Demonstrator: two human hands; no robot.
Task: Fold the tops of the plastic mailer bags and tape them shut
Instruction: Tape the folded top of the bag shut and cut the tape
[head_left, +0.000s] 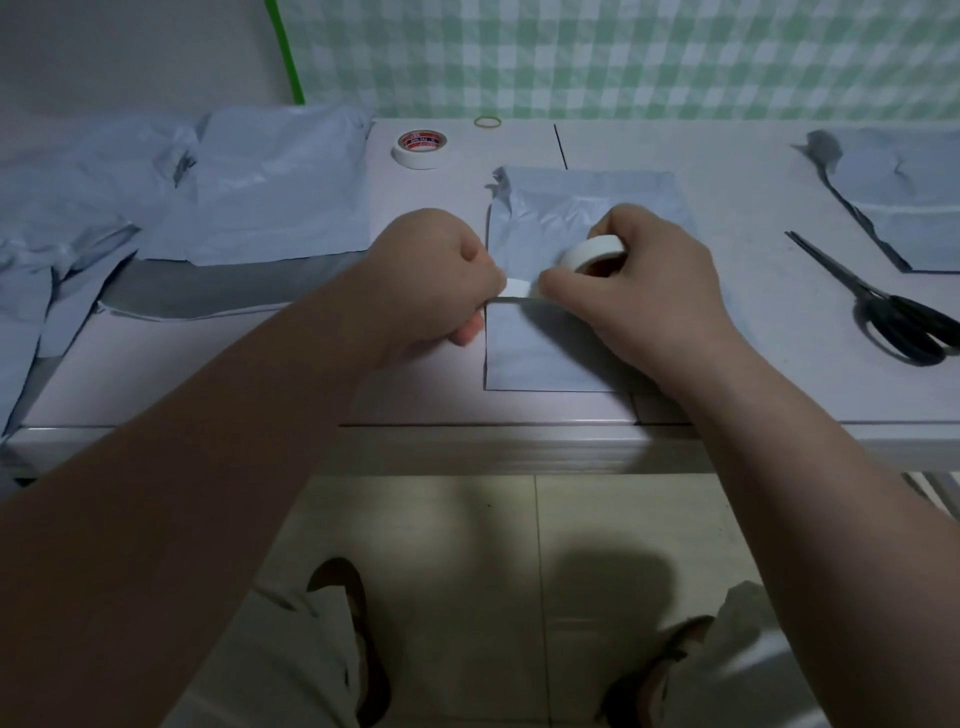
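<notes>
While left hand (431, 280) is pinching tape end (517, 287), right hand (641, 296) is gripping roll (592, 251).
Limp, slick mailer bag (540, 353) is probably needing pinning at its fold.

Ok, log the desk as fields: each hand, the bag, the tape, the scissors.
left hand: pinches the free end of the tape strip
right hand: holds the tape roll over the mailer bag
mailer bag: flat on the table, under both hands
spare tape roll: at the back, red label, untouched
scissors: lying to the right, apart from both hands
other bags: heaped at the left
</notes>
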